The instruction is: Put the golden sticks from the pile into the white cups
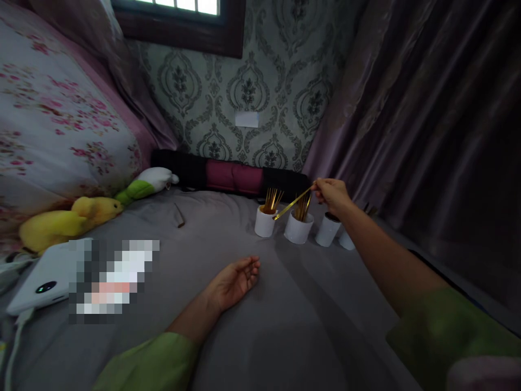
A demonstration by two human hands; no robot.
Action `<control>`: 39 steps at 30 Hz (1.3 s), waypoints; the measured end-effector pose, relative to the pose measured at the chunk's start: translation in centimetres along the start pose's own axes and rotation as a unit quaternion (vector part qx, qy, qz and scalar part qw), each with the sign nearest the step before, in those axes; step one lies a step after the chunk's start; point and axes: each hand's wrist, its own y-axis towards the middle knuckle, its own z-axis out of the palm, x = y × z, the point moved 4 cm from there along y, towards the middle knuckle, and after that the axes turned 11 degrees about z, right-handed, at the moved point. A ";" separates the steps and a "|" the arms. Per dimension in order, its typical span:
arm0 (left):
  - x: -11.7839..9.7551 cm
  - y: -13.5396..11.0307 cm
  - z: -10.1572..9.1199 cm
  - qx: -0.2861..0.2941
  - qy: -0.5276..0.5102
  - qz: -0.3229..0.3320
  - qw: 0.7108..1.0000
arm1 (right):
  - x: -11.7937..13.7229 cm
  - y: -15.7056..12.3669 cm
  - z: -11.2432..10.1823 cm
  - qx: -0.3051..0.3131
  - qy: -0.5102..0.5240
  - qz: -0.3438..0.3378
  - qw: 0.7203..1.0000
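My right hand [331, 194] pinches one end of a thin gold stick [293, 203]. The stick slants down to the left, and its wider, dark-tipped end is by the rim of a white cup [265, 224] that holds several thin gold sticks. Just under the stick stands a second white cup [299, 231], also with gold sticks in it. A third white cup [326, 232] is below my right hand, its contents hidden. My left hand [236, 282] rests on the grey sheet, palm turned partly up, fingers loosely bent and holding nothing.
Another white cup [347, 240] is partly behind my right forearm. A short brown stick [179, 216] lies on the grey sheet [220, 217]. At left are a white power bank [49, 282] with a cable, a blurred-out item and yellow plush toys [52, 231]. A black-and-maroon roll [234, 176] lines the wall.
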 end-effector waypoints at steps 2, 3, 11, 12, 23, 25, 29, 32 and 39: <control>0.0 0.0 0.0 0.002 -0.002 -0.002 1.000 | 0.3 0.5 -0.1 -0.019 -0.021 -0.014 1.000; 0.0 0.0 0.0 0.003 -0.003 -0.002 1.000 | 0.5 0.7 -0.1 -0.028 -0.029 -0.021 0.999; 0.0 -0.2 0.2 -0.009 0.001 0.001 1.000 | 1.6 2.3 0.7 -0.046 -0.039 -0.050 0.997; 0.0 -0.2 0.2 -0.010 0.001 0.000 1.000 | 1.7 2.4 0.8 -0.047 -0.046 -0.055 0.996; -0.1 -0.2 0.3 -0.011 -0.004 0.001 1.000 | 2.6 3.4 3.5 -0.061 -0.167 -0.138 0.974; -0.1 -0.1 0.2 -0.011 -0.002 0.002 1.000 | 2.6 3.3 4.3 -0.045 -0.188 -0.161 0.968; 0.0 0.0 0.0 0.001 -0.009 0.001 1.000 | 2.4 3.1 6.0 -0.009 -0.226 -0.195 0.954; 0.0 0.0 -0.1 -0.003 -0.009 0.002 1.000 | 2.3 3.0 7.2 0.005 -0.249 -0.204 0.947; 0.0 0.0 -0.1 -0.007 -0.008 0.003 1.000 | 1.6 3.2 9.3 0.059 -0.270 -0.199 0.940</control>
